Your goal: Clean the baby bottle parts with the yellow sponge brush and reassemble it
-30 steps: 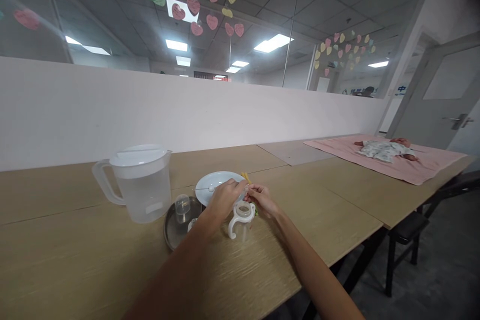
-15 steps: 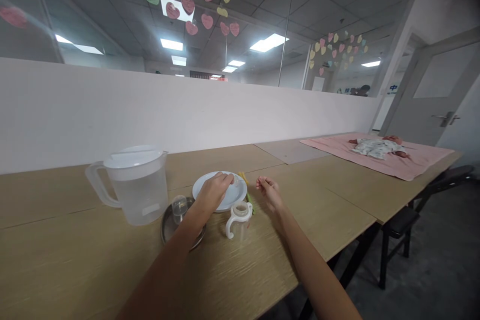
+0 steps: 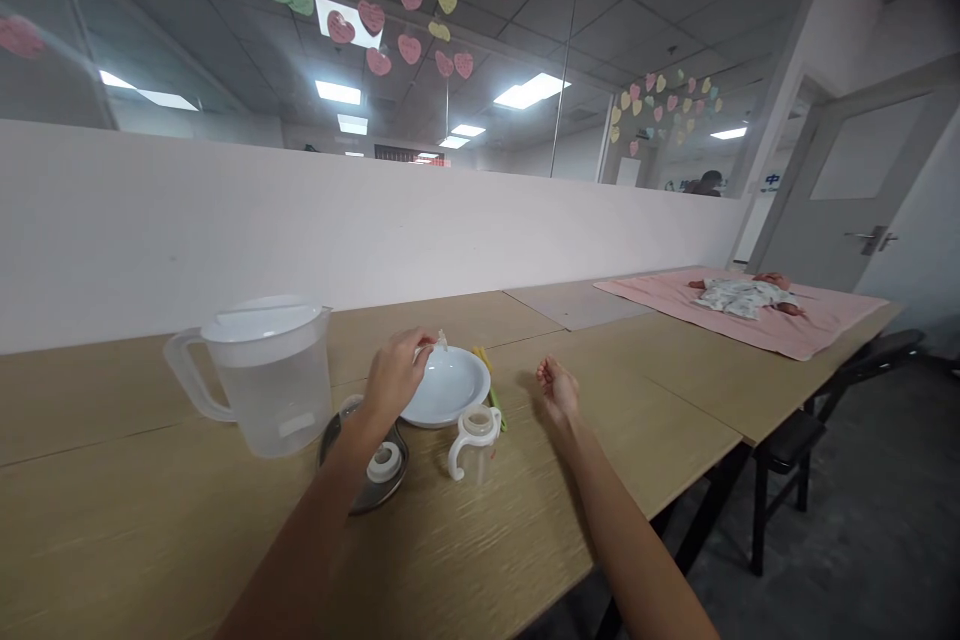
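Observation:
My left hand [image 3: 401, 370] is closed on a small clear piece [image 3: 442, 340], likely a bottle nipple, over the left rim of a white bowl [image 3: 454, 388]. To the right of the bowl my right hand [image 3: 558, 388] hovers with its fingers curled together; whether they hold something is hidden. A bottle with white handles [image 3: 477, 445] stands upright without a cap in front of the bowl. Under my left forearm lies a metal tray [image 3: 375, 495] with a white ring [image 3: 385, 461] and a clear cover [image 3: 350, 407], partly hidden.
A lidded pitcher [image 3: 274, 385] of clear liquid stands at the left. Yellow and green sticks [image 3: 496, 405] lie beside the bowl. On a pink cloth [image 3: 795, 335] at the far right lies a baby-like figure [image 3: 742, 296]. A black stool [image 3: 787, 445] stands by the table's right edge.
My left hand has moved left from over the bowl to its left rim, with the clear piece. My right hand has shifted slightly right. The white ring on the tray has come into view.

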{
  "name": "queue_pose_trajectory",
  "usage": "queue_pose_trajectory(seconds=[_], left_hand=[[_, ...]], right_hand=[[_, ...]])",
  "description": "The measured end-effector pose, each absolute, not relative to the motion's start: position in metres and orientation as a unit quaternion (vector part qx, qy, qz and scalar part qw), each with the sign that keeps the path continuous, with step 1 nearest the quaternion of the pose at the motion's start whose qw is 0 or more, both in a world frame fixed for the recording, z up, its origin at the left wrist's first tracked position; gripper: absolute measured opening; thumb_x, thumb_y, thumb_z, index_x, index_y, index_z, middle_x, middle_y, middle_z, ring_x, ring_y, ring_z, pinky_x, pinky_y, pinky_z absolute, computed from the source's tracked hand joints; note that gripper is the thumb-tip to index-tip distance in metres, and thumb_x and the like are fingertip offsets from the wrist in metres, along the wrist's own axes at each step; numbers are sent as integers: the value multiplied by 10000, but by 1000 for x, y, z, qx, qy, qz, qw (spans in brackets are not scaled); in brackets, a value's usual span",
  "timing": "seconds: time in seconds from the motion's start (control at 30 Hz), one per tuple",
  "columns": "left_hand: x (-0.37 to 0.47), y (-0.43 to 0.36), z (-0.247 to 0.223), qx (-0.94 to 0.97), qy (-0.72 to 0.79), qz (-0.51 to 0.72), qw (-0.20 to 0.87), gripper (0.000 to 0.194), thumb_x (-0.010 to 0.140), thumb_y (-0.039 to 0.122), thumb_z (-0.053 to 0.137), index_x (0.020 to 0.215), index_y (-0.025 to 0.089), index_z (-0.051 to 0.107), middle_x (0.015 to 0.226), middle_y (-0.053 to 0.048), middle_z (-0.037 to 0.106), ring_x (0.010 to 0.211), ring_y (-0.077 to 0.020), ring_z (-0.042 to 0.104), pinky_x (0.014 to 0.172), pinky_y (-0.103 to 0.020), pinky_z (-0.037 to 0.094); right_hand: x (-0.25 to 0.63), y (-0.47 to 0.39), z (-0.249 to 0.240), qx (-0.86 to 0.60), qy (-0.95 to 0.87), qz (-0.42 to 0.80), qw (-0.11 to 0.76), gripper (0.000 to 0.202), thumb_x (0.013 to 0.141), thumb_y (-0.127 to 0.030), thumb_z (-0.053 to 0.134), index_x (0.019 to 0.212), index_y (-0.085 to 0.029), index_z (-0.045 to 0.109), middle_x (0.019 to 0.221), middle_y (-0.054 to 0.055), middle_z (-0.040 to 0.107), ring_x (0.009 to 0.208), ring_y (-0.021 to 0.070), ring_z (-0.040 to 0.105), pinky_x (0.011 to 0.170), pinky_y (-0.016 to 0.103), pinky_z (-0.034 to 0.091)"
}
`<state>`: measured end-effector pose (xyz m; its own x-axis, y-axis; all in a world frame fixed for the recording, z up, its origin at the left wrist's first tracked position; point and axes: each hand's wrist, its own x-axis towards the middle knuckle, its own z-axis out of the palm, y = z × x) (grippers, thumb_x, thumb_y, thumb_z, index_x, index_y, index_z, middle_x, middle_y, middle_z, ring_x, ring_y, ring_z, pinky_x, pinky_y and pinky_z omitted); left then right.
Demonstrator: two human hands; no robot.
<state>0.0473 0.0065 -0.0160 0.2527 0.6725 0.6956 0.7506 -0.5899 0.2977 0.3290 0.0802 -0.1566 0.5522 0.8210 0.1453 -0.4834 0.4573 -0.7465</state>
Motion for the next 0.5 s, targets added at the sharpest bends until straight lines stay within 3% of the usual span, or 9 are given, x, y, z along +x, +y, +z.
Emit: queue_pose_trajectory(seconds=[0.23, 0.5], left_hand=[[47, 6, -21, -795, -478, -368, 58, 187, 846, 218, 459, 874, 211, 643, 965, -31, 678, 932, -201, 586, 822, -306, 429], [47, 25, -44, -843, -468, -247, 99, 244, 820, 130, 463, 876, 211, 687, 901, -60, 676, 881, -198, 585, 817, -316, 424]], right_hand=[[319, 81, -160, -374, -336, 371, 781, 299, 596, -453, 723, 642, -215, 548, 563, -7, 570, 492, 115, 550, 453, 238, 500], [314, 80, -162, -384, -313, 408, 767, 292, 564, -401, 769, 631, -205, 562, 575, -3, 583, 488, 104, 530, 455, 229, 503]])
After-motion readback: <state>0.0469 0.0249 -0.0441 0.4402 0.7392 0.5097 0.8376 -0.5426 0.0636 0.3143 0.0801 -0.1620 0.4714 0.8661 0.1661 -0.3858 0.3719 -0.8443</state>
